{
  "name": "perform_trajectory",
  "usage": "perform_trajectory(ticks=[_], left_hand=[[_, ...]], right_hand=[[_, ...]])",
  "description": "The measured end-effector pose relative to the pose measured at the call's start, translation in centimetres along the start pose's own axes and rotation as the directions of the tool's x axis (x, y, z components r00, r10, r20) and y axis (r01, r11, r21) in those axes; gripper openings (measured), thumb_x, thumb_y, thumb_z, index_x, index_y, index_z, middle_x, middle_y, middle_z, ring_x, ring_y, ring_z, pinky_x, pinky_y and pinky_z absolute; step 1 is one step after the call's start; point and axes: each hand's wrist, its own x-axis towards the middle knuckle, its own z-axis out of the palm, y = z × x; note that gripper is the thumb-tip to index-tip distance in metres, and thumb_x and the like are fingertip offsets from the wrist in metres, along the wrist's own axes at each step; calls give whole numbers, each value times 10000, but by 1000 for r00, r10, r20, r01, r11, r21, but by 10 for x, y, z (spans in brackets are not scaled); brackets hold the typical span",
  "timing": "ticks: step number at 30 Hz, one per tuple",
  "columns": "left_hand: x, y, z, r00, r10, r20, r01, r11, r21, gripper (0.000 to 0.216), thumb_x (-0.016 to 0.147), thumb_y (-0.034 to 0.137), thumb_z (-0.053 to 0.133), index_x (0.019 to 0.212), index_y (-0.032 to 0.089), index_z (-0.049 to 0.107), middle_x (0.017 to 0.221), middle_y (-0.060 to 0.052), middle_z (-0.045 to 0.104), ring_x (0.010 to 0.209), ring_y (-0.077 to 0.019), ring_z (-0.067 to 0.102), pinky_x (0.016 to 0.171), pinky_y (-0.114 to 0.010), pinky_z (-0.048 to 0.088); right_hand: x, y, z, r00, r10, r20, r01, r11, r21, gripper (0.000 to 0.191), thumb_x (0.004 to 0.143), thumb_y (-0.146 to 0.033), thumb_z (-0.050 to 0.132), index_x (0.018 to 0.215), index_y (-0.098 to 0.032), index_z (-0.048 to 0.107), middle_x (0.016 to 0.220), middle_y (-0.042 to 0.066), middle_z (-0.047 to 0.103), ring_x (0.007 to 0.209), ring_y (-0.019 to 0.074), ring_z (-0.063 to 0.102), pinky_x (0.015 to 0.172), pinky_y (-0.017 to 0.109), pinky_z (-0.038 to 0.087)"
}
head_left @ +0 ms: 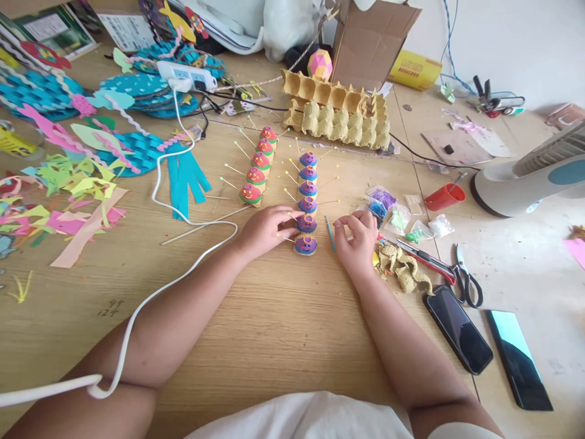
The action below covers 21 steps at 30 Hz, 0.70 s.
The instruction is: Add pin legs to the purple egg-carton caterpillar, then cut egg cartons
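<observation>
A purple-and-blue egg-carton caterpillar (308, 206) lies in the middle of the table, its several bumps bearing smiling faces, orange rings and thin sticks with yellow tips. My left hand (269, 230) grips its left side near the front bumps, thumb and fingers against it. To its right, my right hand (359, 241) is closed in a pinch; whatever is between the fingertips is too small to make out. A thin blue tool (329, 233) lies between the caterpillar and my right hand. Behind my left hand stands a red-and-green egg-carton caterpillar (258, 167) with similar sticks.
Egg cartons (342, 119) lie at the back. Bags of coloured clay (397, 217), a red cup (445, 196), scissors (467, 280) and phones (459, 329) are on the right. Paper scraps (68, 201) cover the left; a white cable (196, 268) crosses over my left arm.
</observation>
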Motion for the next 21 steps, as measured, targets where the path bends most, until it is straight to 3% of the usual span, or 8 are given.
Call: perform_trajectory(ticks=[10, 21], left_hand=[[0, 2, -1, 1000, -15, 21, 15, 1000, -7, 365, 900, 252, 725, 1264, 227, 706, 1183, -78, 743, 994, -196, 700, 924, -344, 544], [1, 2, -2, 999, -24, 31, 24, 1000, -3, 366, 900, 252, 724, 1265, 224, 709, 1191, -73, 744, 997, -200, 702, 910, -338, 547]], right_hand=[[-1, -5, -2, 999, 20, 30, -19, 999, -48, 176, 932, -328, 582, 822, -250, 694, 952, 50, 590, 930, 239, 513, 842, 414, 376], [-1, -2, -2, 994, 99, 36, -98, 995, -4, 332, 1015, -364, 439, 899, -268, 735, 981, 53, 614, 974, 250, 539, 885, 431, 366]])
